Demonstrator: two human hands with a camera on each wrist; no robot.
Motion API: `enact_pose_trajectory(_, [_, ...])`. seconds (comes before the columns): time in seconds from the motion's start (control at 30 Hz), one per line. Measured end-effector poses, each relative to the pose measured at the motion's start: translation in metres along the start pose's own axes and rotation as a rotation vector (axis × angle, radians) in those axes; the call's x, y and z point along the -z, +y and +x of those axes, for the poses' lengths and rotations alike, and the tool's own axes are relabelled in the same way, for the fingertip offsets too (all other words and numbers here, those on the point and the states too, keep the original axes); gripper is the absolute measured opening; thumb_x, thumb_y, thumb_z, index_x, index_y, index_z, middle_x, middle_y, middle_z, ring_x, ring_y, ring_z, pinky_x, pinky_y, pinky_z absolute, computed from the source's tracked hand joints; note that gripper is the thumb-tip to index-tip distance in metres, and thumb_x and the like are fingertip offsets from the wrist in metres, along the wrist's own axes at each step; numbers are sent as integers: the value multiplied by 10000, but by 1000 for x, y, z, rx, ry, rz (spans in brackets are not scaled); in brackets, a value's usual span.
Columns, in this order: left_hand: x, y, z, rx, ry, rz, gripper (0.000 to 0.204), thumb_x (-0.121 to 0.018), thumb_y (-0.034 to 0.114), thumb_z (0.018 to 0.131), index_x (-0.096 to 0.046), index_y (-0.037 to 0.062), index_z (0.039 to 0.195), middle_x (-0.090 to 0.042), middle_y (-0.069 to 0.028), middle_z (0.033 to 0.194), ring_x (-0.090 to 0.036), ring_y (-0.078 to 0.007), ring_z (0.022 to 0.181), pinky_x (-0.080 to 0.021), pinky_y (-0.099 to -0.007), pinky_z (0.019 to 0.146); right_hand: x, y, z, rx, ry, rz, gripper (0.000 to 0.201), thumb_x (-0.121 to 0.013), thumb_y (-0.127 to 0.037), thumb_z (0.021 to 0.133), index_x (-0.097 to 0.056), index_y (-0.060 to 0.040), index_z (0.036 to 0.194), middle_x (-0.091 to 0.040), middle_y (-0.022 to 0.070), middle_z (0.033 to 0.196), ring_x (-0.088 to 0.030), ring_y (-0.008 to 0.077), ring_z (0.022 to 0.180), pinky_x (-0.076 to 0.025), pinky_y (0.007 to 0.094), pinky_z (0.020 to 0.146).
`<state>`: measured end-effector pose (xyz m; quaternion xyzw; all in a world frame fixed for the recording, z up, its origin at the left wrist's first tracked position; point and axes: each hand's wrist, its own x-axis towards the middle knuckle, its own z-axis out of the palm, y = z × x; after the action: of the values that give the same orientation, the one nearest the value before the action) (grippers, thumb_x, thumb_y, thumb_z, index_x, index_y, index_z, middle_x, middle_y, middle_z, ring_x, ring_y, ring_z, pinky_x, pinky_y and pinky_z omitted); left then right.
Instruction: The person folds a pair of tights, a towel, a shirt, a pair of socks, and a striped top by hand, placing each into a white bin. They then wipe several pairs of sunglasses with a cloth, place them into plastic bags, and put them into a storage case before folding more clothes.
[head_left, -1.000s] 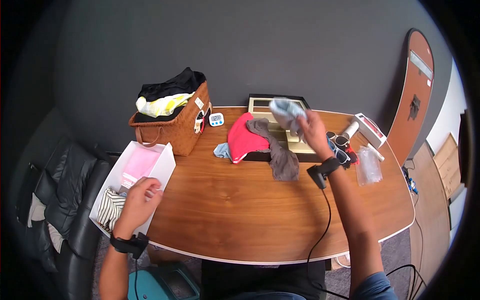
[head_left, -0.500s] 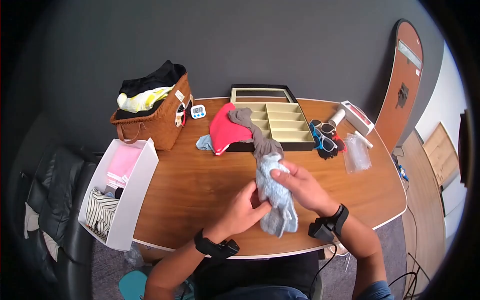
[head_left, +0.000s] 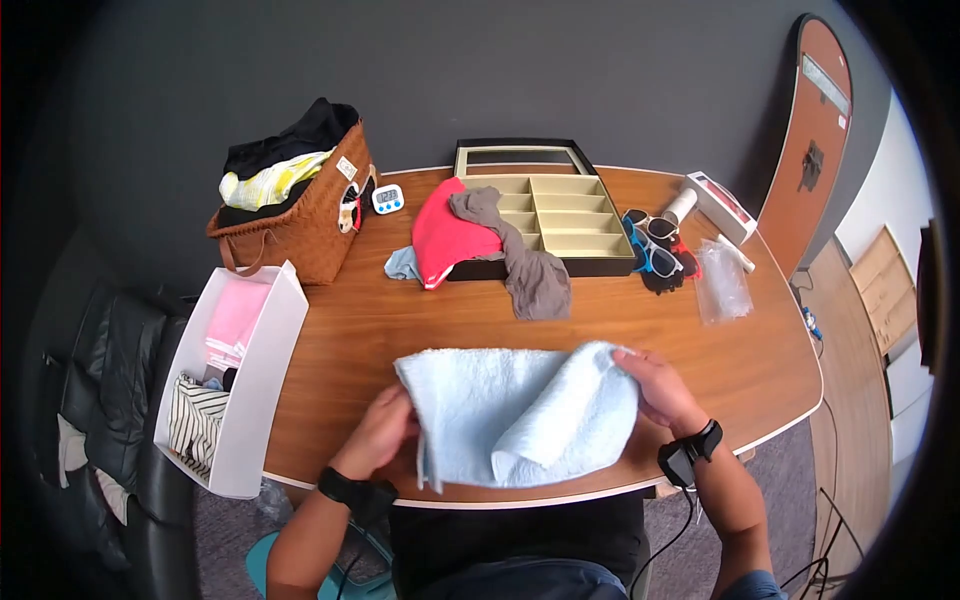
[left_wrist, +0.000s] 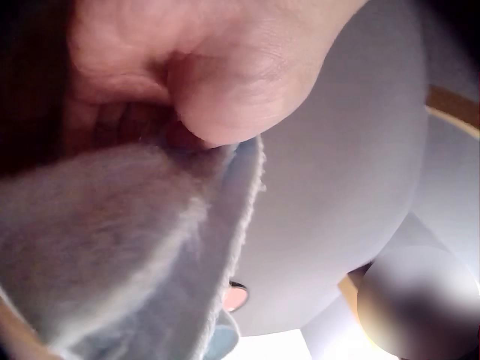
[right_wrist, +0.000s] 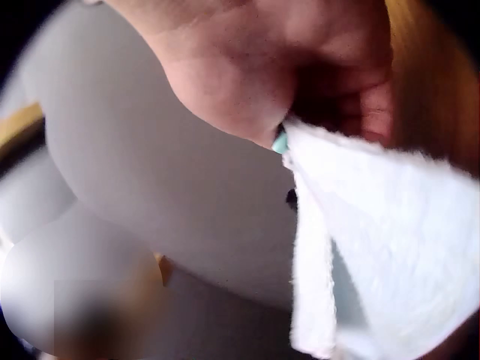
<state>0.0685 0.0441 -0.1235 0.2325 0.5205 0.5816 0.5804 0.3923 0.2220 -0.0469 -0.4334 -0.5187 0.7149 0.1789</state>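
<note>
A light blue towel is spread between both hands above the front of the table, with one part folded over toward its right side. My left hand pinches its left edge; in the left wrist view the thumb presses the towel's edge against the fingers. At the other side my right hand grips the upper right corner. The right wrist view has the towel hanging in layers from the thumb and fingers of that hand.
Behind the towel lie a grey-brown cloth, a red cloth and a compartment box. Sunglasses and a plastic bag are at right. A white bin with folded clothes and a wicker basket stand at left.
The right hand brought the bunched towel from above the box to the front of the table. The left hand came over from the white bin, and the towel has been opened out between both hands.
</note>
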Motion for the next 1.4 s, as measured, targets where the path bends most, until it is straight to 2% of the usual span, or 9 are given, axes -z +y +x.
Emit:
enact_pose_trajectory(0.03, [9,5,2,-38,5,118,353,-411,201,1034,-500,13,1319,-587,-95,1256,-572,-201,1140,-460,-355,978,39,58,43,80,-48,-52,318,-568,-307,981,-611,-8,1078,-657,53,849,-624,125,734,-525,279,646])
enact_pose_trajectory(0.13, [10,33,-1,32,22,276,371,-433,250,1032,-432,59,1351,-594,-80,1183,-580,-170,1061,-473,-324,911,31,45,31,183,52,-572,321,-647,-315,943,-610,-15,1051,-580,-30,740,-516,62,615,-432,228,549])
enact_pose_trajectory(0.23, [1,32,8,-181,-47,569,523,-639,174,935,-367,58,1367,-631,-93,993,-610,-151,888,-502,-300,768,21,34,26,395,57,-646,402,-747,-215,846,-582,-18,1156,-614,67,889,-600,159,834,-499,297,709])
enact_pose_trajectory(0.4, [10,18,18,-299,-18,822,426,-657,137,903,-482,50,1281,-612,-65,869,-544,-107,729,-460,-265,663,-6,18,-3,618,179,-1031,577,-796,-153,736,-556,-35,1247,-580,164,1130,-580,325,1084,-489,392,913])
enact_pose_trajectory(0.47, [9,16,17,-329,-2,949,364,-648,105,901,-528,33,1237,-584,-22,827,-497,-79,684,-430,-238,614,-12,12,-16,771,45,-1235,594,-787,-147,710,-556,-36,1246,-571,166,1154,-572,362,1074,-487,405,920])
enact_pose_trajectory(0.6, [3,22,15,-306,9,964,189,-647,94,888,-629,33,1065,-544,-3,761,-461,-72,649,-407,-242,578,-30,34,-14,765,-230,-1206,478,-740,-204,766,-592,-44,1191,-583,148,1120,-573,332,1066,-486,397,914])
enact_pose_trajectory(0.97, [13,12,20,-350,37,937,175,-660,146,864,-640,53,1010,-515,-54,662,-457,-120,588,-405,-291,555,-26,53,-1,891,-157,-1113,123,-673,-166,861,-690,-71,937,-627,92,926,-633,292,851,-532,374,751])
enact_pose_trajectory(1.27, [13,11,22,-374,32,936,167,-661,143,866,-637,50,1003,-518,-50,666,-460,-118,590,-404,-289,554,-64,45,-23,686,-49,-1449,536,-713,-463,808,-609,-43,1123,-585,164,1051,-604,343,954,-512,405,850])
enact_pose_trajectory(1.4, [13,12,20,-369,38,927,168,-661,143,870,-635,50,1008,-535,-55,678,-464,-118,588,-406,-284,554,-79,50,-22,663,-3,-1556,346,-670,-313,838,-600,-44,1045,-558,147,989,-596,320,946,-530,396,783])
